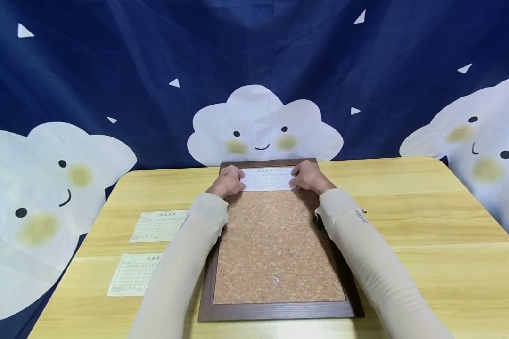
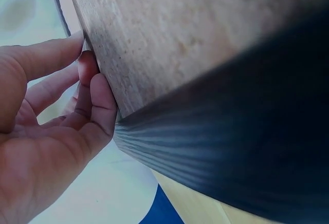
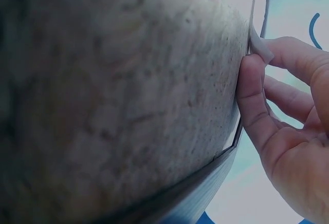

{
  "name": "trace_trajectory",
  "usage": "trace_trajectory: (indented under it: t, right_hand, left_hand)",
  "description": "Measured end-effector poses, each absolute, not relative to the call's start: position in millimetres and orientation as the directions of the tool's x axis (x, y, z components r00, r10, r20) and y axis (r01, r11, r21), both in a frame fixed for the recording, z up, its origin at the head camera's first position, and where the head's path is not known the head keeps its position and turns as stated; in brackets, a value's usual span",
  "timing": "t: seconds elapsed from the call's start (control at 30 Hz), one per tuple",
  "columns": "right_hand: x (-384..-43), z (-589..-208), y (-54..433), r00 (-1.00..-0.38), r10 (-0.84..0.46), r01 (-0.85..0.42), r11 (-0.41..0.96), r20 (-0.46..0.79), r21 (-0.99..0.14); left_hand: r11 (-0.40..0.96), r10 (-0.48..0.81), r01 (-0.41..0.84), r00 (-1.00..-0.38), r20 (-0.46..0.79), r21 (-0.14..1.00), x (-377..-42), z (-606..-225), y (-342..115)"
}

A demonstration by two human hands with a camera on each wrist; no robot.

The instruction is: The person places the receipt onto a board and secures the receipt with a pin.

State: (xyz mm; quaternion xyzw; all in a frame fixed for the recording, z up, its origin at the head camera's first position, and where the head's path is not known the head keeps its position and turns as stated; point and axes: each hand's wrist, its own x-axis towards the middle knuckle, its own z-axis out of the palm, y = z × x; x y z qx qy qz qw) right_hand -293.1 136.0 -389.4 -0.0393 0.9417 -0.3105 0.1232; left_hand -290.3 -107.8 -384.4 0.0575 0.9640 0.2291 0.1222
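A white printed paper form lies across the top of a cork board with a dark wooden frame. My left hand holds the form's left end, thumb toward me. At the opposite end, my right hand pinches the form. In the right wrist view, a bent corner of the paper stands between finger and thumb, close to the cork. The left wrist view has the left fingertips against the board's surface beside the frame; the paper there is barely visible.
Two more printed forms, an upper one and a lower one, lie left of the board, partly behind the left sleeve. A small shiny object sits right of the board on the wooden table. Behind hangs a blue cloud-patterned cloth.
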Motion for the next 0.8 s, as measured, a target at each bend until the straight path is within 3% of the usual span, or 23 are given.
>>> trace_trajectory:
  t: [0.8]
  right_hand:
    - [-290.8, -386.8, 136.8, -0.965, -0.162, -0.013, 0.817, -0.207, -0.576]
  left_hand:
    - [0.896, 0.184, 0.079, -0.962, -0.202, 0.436, -289.4, -385.0, -107.4]
